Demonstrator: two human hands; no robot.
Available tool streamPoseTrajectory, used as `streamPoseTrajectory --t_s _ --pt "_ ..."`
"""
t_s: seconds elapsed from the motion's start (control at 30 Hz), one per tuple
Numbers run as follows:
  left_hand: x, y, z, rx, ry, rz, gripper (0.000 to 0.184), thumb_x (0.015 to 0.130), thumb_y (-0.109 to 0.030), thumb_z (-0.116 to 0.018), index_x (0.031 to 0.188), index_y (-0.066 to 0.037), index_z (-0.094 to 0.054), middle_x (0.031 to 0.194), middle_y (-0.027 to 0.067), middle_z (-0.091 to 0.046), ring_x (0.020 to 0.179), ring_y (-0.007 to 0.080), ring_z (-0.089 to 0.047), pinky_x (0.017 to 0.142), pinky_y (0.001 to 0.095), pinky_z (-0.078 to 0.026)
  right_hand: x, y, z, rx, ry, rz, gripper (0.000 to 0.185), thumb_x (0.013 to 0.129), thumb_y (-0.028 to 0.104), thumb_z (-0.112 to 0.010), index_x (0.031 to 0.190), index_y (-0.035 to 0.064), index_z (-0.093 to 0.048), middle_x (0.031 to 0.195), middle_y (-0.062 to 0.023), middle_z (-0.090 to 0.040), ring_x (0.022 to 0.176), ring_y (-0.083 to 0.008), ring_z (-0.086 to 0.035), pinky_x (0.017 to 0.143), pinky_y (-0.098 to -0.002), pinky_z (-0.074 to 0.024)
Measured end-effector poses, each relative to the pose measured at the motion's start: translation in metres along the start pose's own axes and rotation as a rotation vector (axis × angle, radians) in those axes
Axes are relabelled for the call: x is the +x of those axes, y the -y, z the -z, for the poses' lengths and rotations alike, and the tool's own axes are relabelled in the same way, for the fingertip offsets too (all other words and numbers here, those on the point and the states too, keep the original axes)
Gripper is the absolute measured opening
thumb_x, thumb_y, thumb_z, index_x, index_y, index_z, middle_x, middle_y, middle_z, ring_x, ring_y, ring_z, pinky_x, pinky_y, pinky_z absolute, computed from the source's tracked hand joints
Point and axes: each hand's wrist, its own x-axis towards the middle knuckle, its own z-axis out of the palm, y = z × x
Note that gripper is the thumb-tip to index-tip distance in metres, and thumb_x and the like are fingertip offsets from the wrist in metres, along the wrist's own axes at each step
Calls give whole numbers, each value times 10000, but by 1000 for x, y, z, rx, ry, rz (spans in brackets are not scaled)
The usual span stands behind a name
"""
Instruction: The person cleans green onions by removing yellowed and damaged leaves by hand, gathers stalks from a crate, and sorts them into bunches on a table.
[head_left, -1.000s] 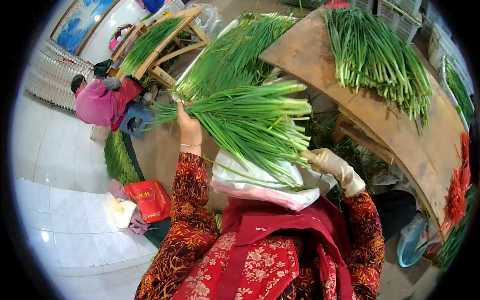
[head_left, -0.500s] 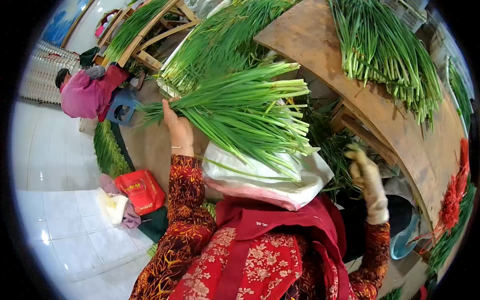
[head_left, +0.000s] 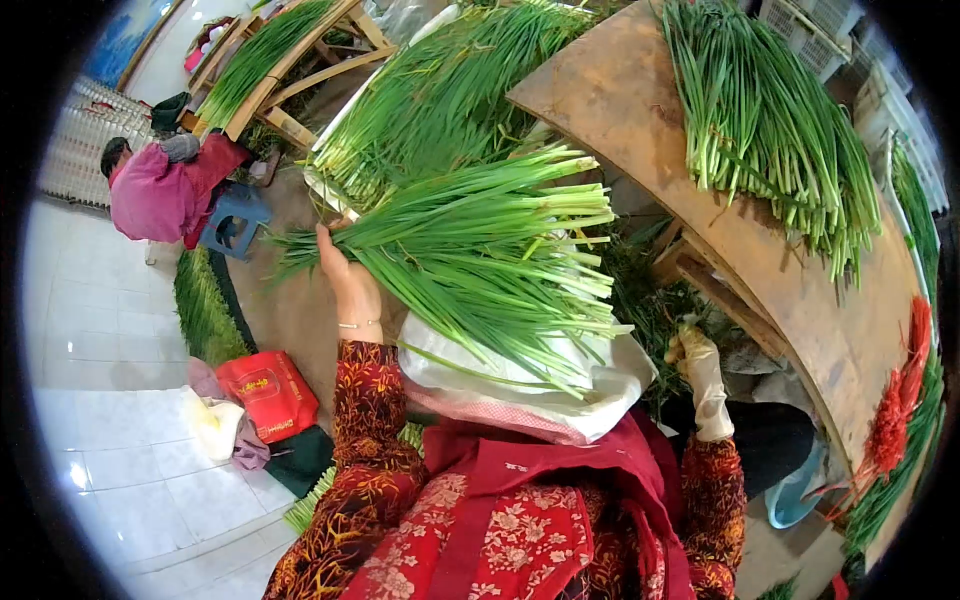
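Note:
My bare left hand [head_left: 348, 285] is closed around the leafy end of a large bunch of garlic chives [head_left: 480, 250]. The pale cut stems fan out to the right, over a white plastic sack [head_left: 440, 352] across my lap. My right hand [head_left: 700, 378], in a pale, stained glove, is apart from the bunch, low at the right beside my knee. Its fingers are curled in, and whatever may be inside them is hidden. Loose green trimmings [head_left: 640, 290] lie just beyond it, below the table edge.
A wooden table [head_left: 620, 110] at the right bears a heap of garlic chives [head_left: 775, 130] and red ties [head_left: 900, 400]. More chives [head_left: 450, 90] lie ahead. A person [head_left: 165, 190] sits at the left by a blue stool [head_left: 237, 218]. A red bag [head_left: 268, 393] is on the floor.
My right hand has drawn down and left, nearer my knee, with its fingers more curled. My left hand keeps hold of the garlic chives, a little lower in view.

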Motion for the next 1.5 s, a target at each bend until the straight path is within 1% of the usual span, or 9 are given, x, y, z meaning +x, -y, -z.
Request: streamPoseTrajectory --t_s 0.2,0.43,0.53,0.8,0.93,1.2,1.33,1.4,1.5 --pt "30 26 34 -99 126 198 336 907 -397 -371 881 -85 -492 860 37 -516 825 169 -497 773 309 -412 -7 124 -103 16 517 439 336 847 303 -529 1065 50 -559 618 57 -455 451 -26 -331 400 -179 -220" --pt "39 30 41 -176 50 204 293 910 -363 -372 868 -101 -494 849 34 -521 820 164 -506 764 309 -422 10 154 -147 -233 1025 347 330 795 311 -628 1026 81 -579 625 45 -515 470 -18 -404 392 -178 -288" --pt "44 32 41 -150 45 194 281 908 -371 -368 827 -132 -491 818 12 -517 808 153 -503 762 306 -424 -7 148 -148 31 1075 340 478 781 310 -643 1161 56 -506 1046 -47 -568 924 -111 -519 796 -268 -430" --pt "46 15 23 -354 21 133 206 897 -277 -452 772 -113 -450 746 12 -465 733 127 -463 735 288 -408 2 128 -155 153 796 354 364 801 244 -624 1089 33 -554 1019 -22 -582 866 -103 -527 771 -243 -424" --pt "35 11 16 -270 49 142 216 903 -298 -435 792 -114 -455 765 17 -474 748 134 -469 755 298 -407 -20 113 -128 543 819 328 172 854 243 -515 837 77 -556 905 -25 -608 568 -40 -411 509 -178 -350" --pt "27 14 18 0 148 30 276 916 -346 -382 875 -90 -478 854 35 -502 826 161 -495 771 307 -419 -58 29 10 903 759 270 314 847 382 -519 749 84 -538 513 50 -353 400 -56 -299 369 -205 -286" --pt "12 9 18 125 182 -13 327 928 -362 -335 950 -68 -476 910 64 -516 863 170 -501 794 316 -425 -47 -21 48 -560 143 48 343 811 356 -551 954 46 -582 671 -42 -568 536 -137 -536 538 -258 -463" --pt "12 9 15 171 205 -76 336 933 -356 -320 977 -59 -471 931 73 -522 882 178 -503 803 318 -426 -41 -1 27 -1390 -169 247 545 781 393 -558 1189 48 -451 1042 -158 -580 880 -267 -599 756 -321 -479" --pt "20 14 36 194 217 -99 320 937 -313 -318 993 -36 -467 953 92 -526 893 184 -508 827 322 -421 -47 68 -29 -666 152 499 664 758 445 -580 1230 9 -411 1067 -196 -563 895 -272 -586 792 -325 -450"
